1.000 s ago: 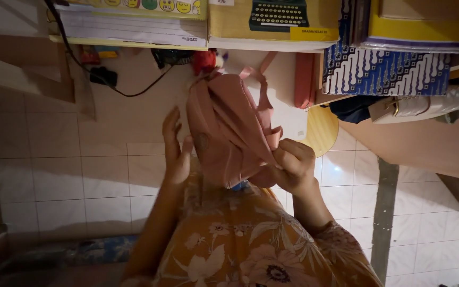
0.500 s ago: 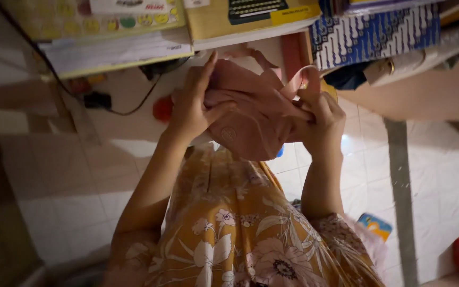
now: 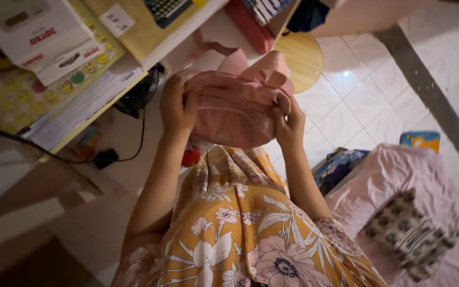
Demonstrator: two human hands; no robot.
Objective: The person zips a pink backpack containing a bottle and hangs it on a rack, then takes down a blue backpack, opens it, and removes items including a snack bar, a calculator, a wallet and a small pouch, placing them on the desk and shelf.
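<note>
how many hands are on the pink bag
2. The left hand grips the left side of the pink bag, and the right hand grips its right side, by the straps. No other hand shows.

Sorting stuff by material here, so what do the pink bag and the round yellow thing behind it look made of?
The pink bag looks like soft matte fabric: it creases and folds under both hands. The round yellow thing seems woven or wooden, faintly striped; too dim to be sure.
</note>
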